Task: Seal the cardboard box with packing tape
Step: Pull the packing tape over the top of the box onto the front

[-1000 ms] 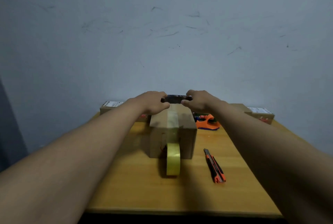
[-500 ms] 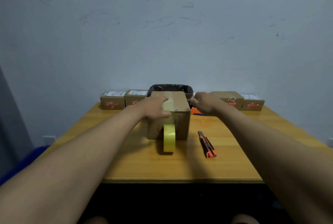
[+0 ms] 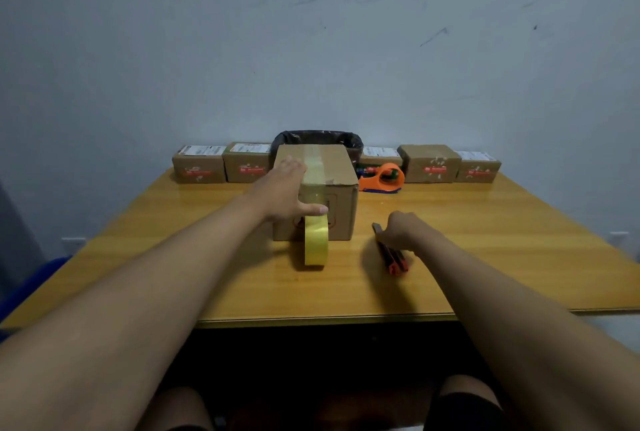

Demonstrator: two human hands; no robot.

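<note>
Box: we see the cardboard box [image 3: 325, 188] mid-tabletop [image 3: 485, 243], tape roll [image 3: 316, 244] at its 6 o'clock.
Left hand [image 3: 282, 193]: fingers spread flat on the box.
Right hand [image 3: 401, 230]: fingers curled onto the utility knife [image 3: 393, 255] at the box's 4 o'clock.

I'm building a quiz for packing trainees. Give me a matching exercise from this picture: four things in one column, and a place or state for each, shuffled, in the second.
Things:
1. yellow roll of packing tape
2. orange and black utility knife
3. orange tape dispenser
4. left hand

Places or states:
A. under the right hand
B. behind the brown cardboard box, to its right
C. upright against the box's front
D. resting on the box

Pairs: 1-C, 2-A, 3-B, 4-D
</note>
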